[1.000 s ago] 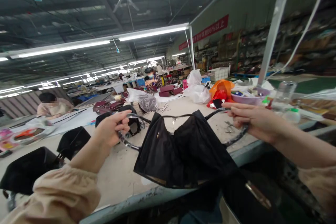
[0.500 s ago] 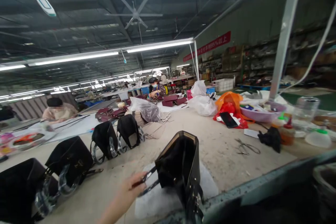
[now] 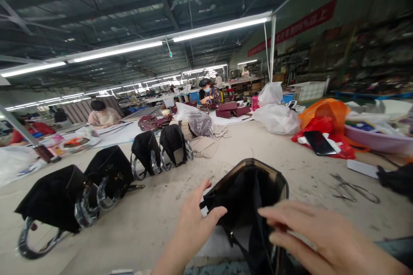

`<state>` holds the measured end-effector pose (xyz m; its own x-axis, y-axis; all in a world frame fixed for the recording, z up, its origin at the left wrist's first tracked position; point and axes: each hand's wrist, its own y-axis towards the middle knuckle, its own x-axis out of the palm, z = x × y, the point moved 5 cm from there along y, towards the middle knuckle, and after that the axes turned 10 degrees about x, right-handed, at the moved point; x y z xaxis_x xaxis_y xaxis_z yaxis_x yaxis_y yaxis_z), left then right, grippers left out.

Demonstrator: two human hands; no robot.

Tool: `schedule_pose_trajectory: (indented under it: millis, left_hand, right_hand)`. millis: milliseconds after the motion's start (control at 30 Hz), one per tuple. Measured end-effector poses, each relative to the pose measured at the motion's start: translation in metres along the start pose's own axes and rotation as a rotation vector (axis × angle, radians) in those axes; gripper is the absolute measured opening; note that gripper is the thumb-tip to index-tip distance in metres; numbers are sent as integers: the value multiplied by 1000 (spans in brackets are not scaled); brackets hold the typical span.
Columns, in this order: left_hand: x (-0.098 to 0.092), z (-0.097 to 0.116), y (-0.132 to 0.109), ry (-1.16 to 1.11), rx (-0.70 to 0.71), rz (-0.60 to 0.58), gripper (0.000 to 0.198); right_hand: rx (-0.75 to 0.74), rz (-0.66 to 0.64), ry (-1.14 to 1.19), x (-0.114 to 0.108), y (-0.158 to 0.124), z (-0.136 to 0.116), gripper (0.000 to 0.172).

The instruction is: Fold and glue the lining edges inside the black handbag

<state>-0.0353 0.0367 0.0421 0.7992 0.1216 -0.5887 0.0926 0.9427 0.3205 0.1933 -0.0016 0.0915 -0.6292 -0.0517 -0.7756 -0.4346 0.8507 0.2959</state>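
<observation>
A black handbag (image 3: 238,193) stands in front of me with its mouth open toward me, showing a dark lining and a tan inner strip along the far rim. At its left edge is my left hand (image 3: 193,219), open, thumb and fingers spread around the corner of the rim. My right hand (image 3: 319,232) is at the bag's right side, its slightly blurred fingers closed on the edge of the mouth. Dark straps hang at the near side, partly hidden by the hands. White sheeting shows under the bag.
Several black handbags (image 3: 108,172) with plastic-wrapped handles line the table's left. Scissors (image 3: 355,189) lie right, near a phone (image 3: 319,142) on a red bag (image 3: 346,150). A purple basin (image 3: 380,139) and white plastic bags (image 3: 277,118) stand behind. Co-workers (image 3: 209,92) sit farther back.
My left hand has let go of the bag's handle and moved to the rim. My right hand has come into view at the bag's right side. The view has shifted left and downward.
</observation>
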Motion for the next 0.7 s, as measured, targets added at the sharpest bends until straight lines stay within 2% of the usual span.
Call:
schedule_pose_trajectory:
  millis: [33, 100, 233, 367, 467, 600, 700]
  left_hand:
    - [5, 1, 3, 16, -7, 16, 65]
    - [12, -2, 8, 24, -17, 47, 60]
    - [19, -15, 9, 23, -68, 91, 51]
    - [20, -19, 6, -5, -113, 126, 43]
    - [22, -18, 6, -8, -127, 133, 41]
    - [24, -14, 7, 6, -54, 135, 36]
    - [25, -12, 8, 4, -26, 113, 33]
  right_hand:
    - [-15, 42, -30, -5, 16, 2, 29]
    - [-67, 47, -82, -3, 43, 3, 30]
    - [-131, -75, -147, 21, 75, 3, 26]
    - [-159, -181, -149, 38, 87, 2, 29]
    - [-207, -212, -146, 43, 91, -3, 33]
    - [-267, -223, -190, 55, 96, -10, 16]
    - [-290, -218, -234, 64, 100, -10, 10]
